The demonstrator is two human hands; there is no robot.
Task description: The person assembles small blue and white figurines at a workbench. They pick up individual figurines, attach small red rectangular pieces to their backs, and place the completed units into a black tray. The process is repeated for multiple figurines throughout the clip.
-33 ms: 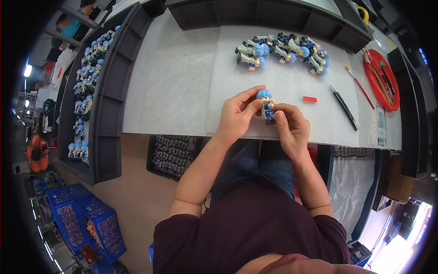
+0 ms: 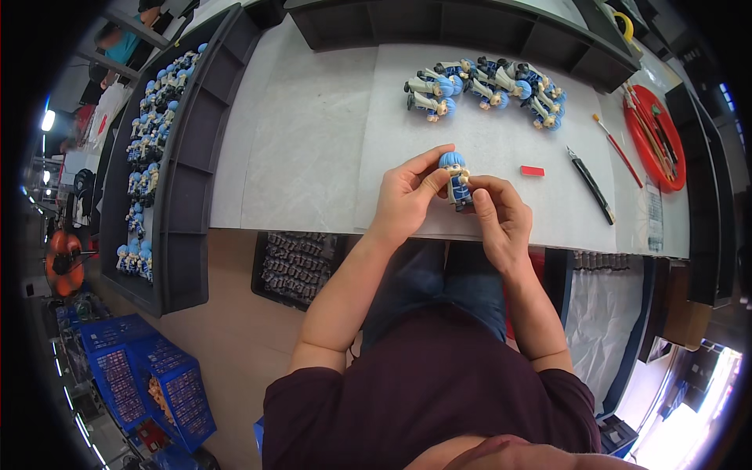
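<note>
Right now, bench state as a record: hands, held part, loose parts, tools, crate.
left hand: gripping held figure
right hand: at the figure's right side in view; firmness of grip unclear
held figure: blue hair, head toward the table's far side
loose figures: clustered on the table, beyond the hands
red block: right of the hands
tools: black tool and brush on table; brushes in red tray
left crate: holds more figures

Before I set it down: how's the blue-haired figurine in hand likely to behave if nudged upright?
The blue-haired figurine would probably tip easily: its rounded head looks large above small dark feet. It's likely stiff, keeping a solid, moulded-looking shape in the left hand. Probably light too, as the left hand's finger and thumb grip looks enough to steady it.
</note>
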